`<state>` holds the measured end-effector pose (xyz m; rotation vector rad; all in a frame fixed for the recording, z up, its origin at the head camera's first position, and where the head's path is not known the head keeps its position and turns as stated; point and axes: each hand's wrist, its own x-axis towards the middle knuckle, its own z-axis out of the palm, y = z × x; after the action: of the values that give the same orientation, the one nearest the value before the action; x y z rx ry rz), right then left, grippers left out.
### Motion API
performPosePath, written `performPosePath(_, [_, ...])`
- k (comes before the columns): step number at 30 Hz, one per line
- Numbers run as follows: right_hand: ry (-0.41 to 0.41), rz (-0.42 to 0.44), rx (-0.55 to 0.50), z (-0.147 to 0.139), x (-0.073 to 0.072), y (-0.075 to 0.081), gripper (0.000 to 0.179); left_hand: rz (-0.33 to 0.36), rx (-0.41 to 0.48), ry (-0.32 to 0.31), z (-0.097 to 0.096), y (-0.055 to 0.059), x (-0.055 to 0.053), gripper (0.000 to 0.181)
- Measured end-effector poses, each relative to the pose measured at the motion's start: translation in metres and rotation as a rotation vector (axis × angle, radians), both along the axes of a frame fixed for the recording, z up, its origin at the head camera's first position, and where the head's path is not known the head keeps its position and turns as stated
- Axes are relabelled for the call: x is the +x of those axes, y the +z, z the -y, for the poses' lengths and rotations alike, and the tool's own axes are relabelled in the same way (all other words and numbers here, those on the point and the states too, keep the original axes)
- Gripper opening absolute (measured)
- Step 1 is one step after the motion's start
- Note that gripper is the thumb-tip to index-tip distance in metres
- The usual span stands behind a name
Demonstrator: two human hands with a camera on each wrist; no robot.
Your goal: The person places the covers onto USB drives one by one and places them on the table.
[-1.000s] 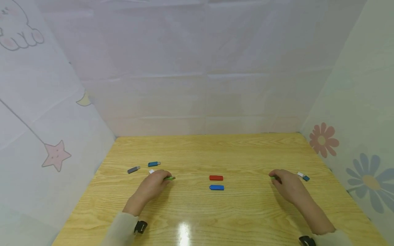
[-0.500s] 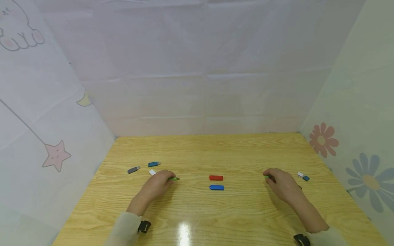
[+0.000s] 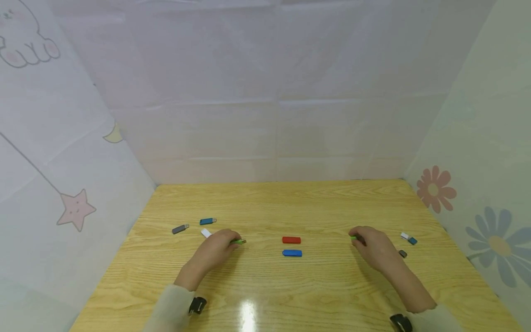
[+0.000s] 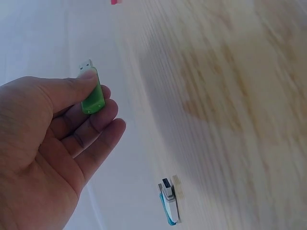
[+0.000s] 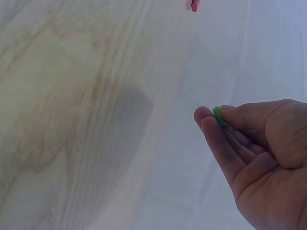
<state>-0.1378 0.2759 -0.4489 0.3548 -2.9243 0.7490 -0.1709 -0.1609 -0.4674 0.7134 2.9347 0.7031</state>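
Note:
My left hand (image 3: 216, 249) pinches a green USB stick (image 4: 94, 98) between thumb and fingers, its metal plug bare and pointing toward the table's middle. Over the right side, my right hand (image 3: 375, 246) holds a small green cap (image 5: 220, 116) between thumb and fingertips, mostly covered by them. Between the hands lie a red USB stick (image 3: 291, 240) and a blue USB stick (image 3: 292, 253), both with caps on. Close behind the left hand is a white USB stick (image 3: 205, 233), partly hidden in the head view.
Further left lie an uncapped teal USB stick (image 3: 207, 221) and an uncapped grey USB stick (image 3: 180, 229). To the right are a white cap (image 3: 404, 235), a teal cap (image 3: 412, 240) and a dark grey cap (image 3: 403, 253). Printed cloth walls surround the wooden table (image 3: 265, 203).
Both hands have moved inward, the left one rightward with the green USB stick, the right one leftward with the green cap. The dark grey cap has come into view beside the right wrist.

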Motion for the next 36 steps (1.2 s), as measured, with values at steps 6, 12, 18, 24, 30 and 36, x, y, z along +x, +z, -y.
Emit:
performPosePath(6, [0.000,-0.004,0.014,0.005,-0.001,0.001,0.020,-0.004,-0.008,-0.004,-0.003,0.002,0.002,0.014])
performPosePath(12, [0.008,-0.010,0.010,0.008,-0.002,0.000,0.019,-0.003,-0.007,-0.019,-0.007,0.002,0.002,0.014])
performPosePath(18, [0.012,-0.004,0.002,0.012,-0.003,0.001,0.019,0.004,-0.009,-0.043,-0.010,0.000,0.002,0.015])
performPosePath(24, [0.015,-0.012,-0.007,0.015,-0.003,-0.001,0.020,0.005,-0.014,-0.058,-0.013,0.000,0.001,0.017])
performPosePath(30, [0.014,0.010,-0.017,0.020,-0.003,-0.001,0.020,0.012,-0.010,-0.072,-0.017,0.000,0.002,0.017])
performPosePath(36, [0.025,0.022,-0.030,0.025,-0.003,-0.001,0.020,0.004,-0.020,-0.083,-0.022,0.002,0.002,0.016])
